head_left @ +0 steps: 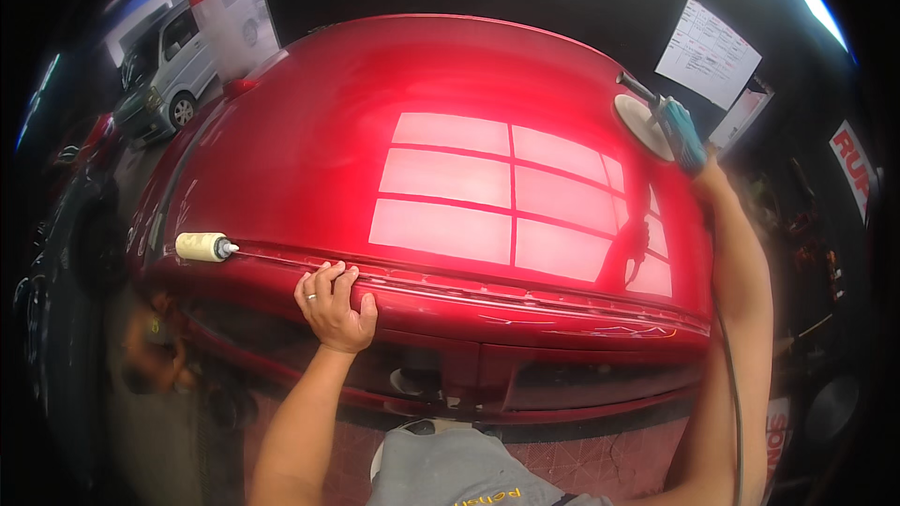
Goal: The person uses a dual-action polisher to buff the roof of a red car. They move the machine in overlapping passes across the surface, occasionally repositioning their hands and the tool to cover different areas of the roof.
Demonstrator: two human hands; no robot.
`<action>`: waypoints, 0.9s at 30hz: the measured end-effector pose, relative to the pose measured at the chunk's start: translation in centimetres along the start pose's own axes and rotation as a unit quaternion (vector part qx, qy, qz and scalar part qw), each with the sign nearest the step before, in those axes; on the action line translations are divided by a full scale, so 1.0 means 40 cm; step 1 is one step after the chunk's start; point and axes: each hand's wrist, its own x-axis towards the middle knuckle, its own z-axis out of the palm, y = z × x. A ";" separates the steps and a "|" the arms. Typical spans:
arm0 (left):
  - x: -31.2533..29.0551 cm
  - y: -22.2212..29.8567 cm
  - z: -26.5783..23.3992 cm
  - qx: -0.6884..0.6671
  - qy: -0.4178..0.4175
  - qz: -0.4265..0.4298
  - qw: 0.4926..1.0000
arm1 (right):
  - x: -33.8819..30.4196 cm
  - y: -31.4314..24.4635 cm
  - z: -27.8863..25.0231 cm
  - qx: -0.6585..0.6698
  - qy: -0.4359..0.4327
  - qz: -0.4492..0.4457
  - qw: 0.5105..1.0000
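Note:
A glossy red car roof [281, 150] spreads out in front of me, with bright window-like panes reflected in it. My left hand [337, 307] rests on the near roof edge, fingers apart, fingertips over the roof channel, a ring on one finger. Far to the right, my right hand [710, 174] grips the rear of a teal polisher [679, 134]; most of its fingers are hidden. The polisher's round cream pad [642, 126] lies against the far right of the roof, tilted in view. A cream squeeze bottle [198, 246] lies on its side at the roof's left, nozzle toward my left hand.
The polisher's cord [734, 403] runs down along my right arm. White written sheets [710, 53] hang on the dark wall at the back right. A silver van [173, 61] stands far left. Another person [150, 347] is low beside the car at lower left, dimly seen.

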 end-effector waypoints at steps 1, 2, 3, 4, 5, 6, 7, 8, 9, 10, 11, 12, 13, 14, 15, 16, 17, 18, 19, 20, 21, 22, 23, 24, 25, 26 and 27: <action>0.003 0.002 0.007 -0.006 0.003 0.000 1.000 | -0.015 0.028 -0.023 0.000 0.001 0.010 1.000; 0.008 0.005 0.016 -0.015 0.007 0.004 1.000 | -0.035 0.056 -0.045 -0.002 -0.005 0.016 1.000; 0.006 0.005 0.012 -0.014 0.008 0.003 1.000 | -0.058 0.044 -0.051 0.004 -0.015 0.014 1.000; 0.005 0.004 0.009 -0.012 0.010 0.002 1.000 | -0.080 0.031 -0.058 0.010 -0.024 0.012 1.000; 0.002 0.002 0.005 -0.007 0.011 0.001 1.000 | -0.117 0.002 -0.072 0.020 -0.031 0.011 0.999; 0.005 0.004 0.010 -0.009 0.013 0.002 1.000 | -0.139 -0.005 -0.085 0.030 -0.029 0.005 0.999; 0.001 0.001 0.002 0.001 0.013 0.001 1.000 | -0.146 -0.035 -0.070 0.045 -0.035 -0.010 0.998; -0.004 -0.002 -0.006 0.009 0.011 -0.002 1.000 | -0.155 -0.068 -0.054 0.061 -0.041 -0.025 0.997; -0.002 0.000 0.002 0.000 0.011 -0.001 1.000 | -0.167 -0.073 -0.063 0.068 -0.044 -0.037 0.996; 0.002 0.002 0.008 -0.007 0.012 0.000 1.000 | -0.165 -0.076 -0.062 0.065 -0.026 -0.065 0.995; 0.006 0.006 0.012 -0.016 0.012 0.000 1.000 | -0.166 -0.084 -0.065 0.061 -0.008 -0.093 0.994; 0.013 0.015 0.025 -0.032 0.013 0.002 0.999 | -0.134 -0.065 -0.036 0.042 0.034 -0.131 0.990; 0.014 0.019 0.029 -0.040 0.012 0.001 0.999 | -0.112 -0.063 -0.019 0.027 0.071 -0.175 0.982; -0.003 0.002 0.008 -0.019 0.011 -0.009 1.000 | -0.147 -0.214 -0.026 0.070 0.011 -0.173 0.982; -0.007 -0.004 -0.002 -0.012 0.011 -0.014 1.000 | -0.200 -0.332 -0.058 0.087 -0.025 -0.177 0.980; -0.005 -0.004 -0.004 -0.015 0.013 -0.014 1.000 | -0.264 -0.424 -0.114 0.100 -0.054 -0.172 0.979; -0.003 -0.002 -0.001 -0.019 0.016 -0.012 1.000 | -0.277 -0.473 -0.131 0.096 -0.065 -0.184 0.976; 0.001 0.003 0.003 -0.024 0.019 -0.009 0.999 | -0.284 -0.511 -0.138 0.092 -0.075 -0.195 0.974; 0.002 0.008 0.008 -0.029 0.022 -0.008 0.999 | -0.283 -0.551 -0.134 0.078 -0.067 -0.210 0.972; 0.002 0.009 0.009 -0.029 0.022 -0.009 0.999 | -0.278 -0.598 -0.124 0.066 -0.060 -0.227 0.970; 0.002 0.011 0.010 -0.030 0.021 -0.010 0.999 | -0.277 -0.641 -0.113 0.055 -0.053 -0.244 0.967; 0.003 0.010 0.010 -0.028 0.022 -0.011 0.999 | -0.282 -0.688 -0.106 0.064 -0.052 -0.258 0.963; 0.003 0.009 0.010 -0.030 0.024 -0.011 0.999 | -0.289 -0.733 -0.102 0.073 -0.050 -0.270 0.959; 0.002 0.006 0.006 -0.028 0.024 -0.012 0.999 | -0.298 -0.775 -0.099 0.083 -0.048 -0.282 0.955; 0.003 0.008 0.006 -0.029 0.024 -0.012 0.999 | -0.305 -0.813 -0.100 0.100 -0.056 -0.288 0.951; 0.001 0.007 0.005 -0.027 0.025 -0.014 0.999 | -0.329 -0.861 -0.109 0.094 -0.068 -0.293 0.949; -0.001 0.009 0.003 -0.025 0.023 -0.017 0.999 | -0.353 -0.905 -0.122 0.088 -0.080 -0.296 0.948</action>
